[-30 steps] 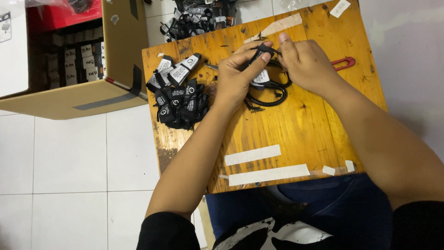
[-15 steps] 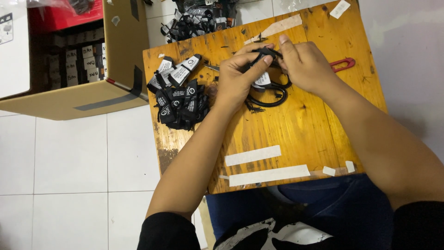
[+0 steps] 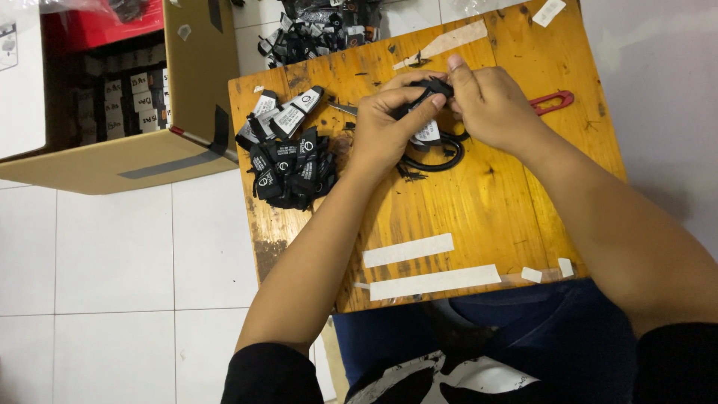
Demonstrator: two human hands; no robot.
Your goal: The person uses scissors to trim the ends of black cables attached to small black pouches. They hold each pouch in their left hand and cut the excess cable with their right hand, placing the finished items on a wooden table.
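At the far middle of the worktop, your left hand and right hand meet over a small black strap piece. Both grips are narrow and closed on it: the left thumb lies along its near edge, and the right fingertips pinch its far end. The piece is lifted just clear of the wood. A white label hangs under it, and a black cord loop trails down from the same bundle to rest on the worktop just beside your left hand.

The piece appears light, soft and limp, more fabric than plastic, so it is likely to fold or twist unless held at both ends. A pinch at the ends, as shown, looks the surest hold; the loop and label would dangle and could snag.

To the left, near your left wrist, lies a heap of black tagged pieces with white and black labels. A red-handled tool shows just beyond your right hand, partly hidden by it. Strips of pale tape are stuck along the near edge. Past the far edge sits a further pile of black items, and to the left an open cardboard box stands on the tiled floor, with rows of small packs inside.
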